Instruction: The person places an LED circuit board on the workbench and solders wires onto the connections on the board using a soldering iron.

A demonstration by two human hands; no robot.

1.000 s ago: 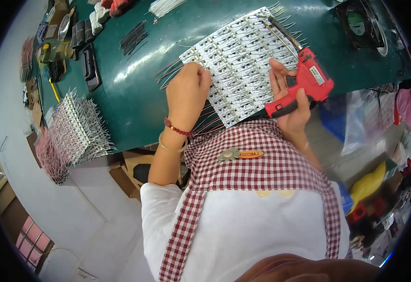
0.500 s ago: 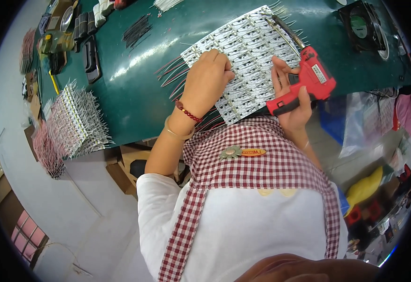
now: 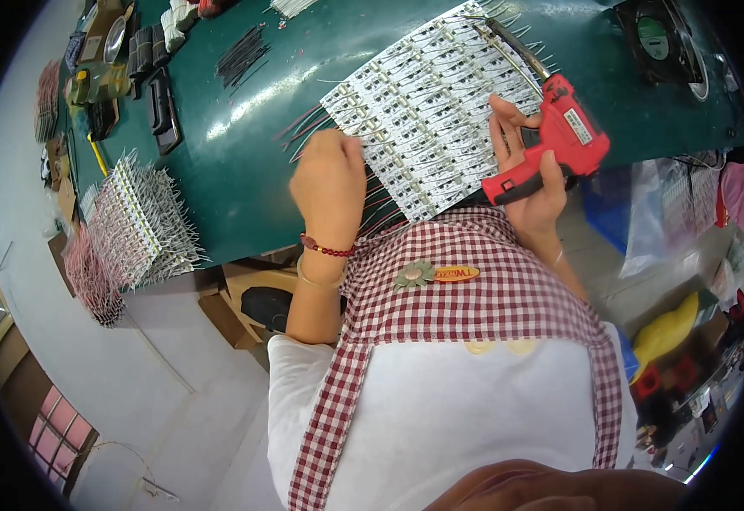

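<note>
I am gripping the soldering gun [image 3: 575,128] in my right hand [image 3: 532,183]; my left hand [image 3: 329,177] is curling beside the board panel [image 3: 427,111] on the table [image 3: 236,187], its hold unclear. I am apparently handling wires [image 3: 380,204]; proceeding requires steady alignment.

Soldering gun [image 3: 575,129] in right hand [image 3: 535,209]

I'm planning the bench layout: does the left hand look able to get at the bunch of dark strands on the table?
Probably yes: between the left hand and the dark strands, only a few wire ends and green tabletop show, nothing tall.
</note>
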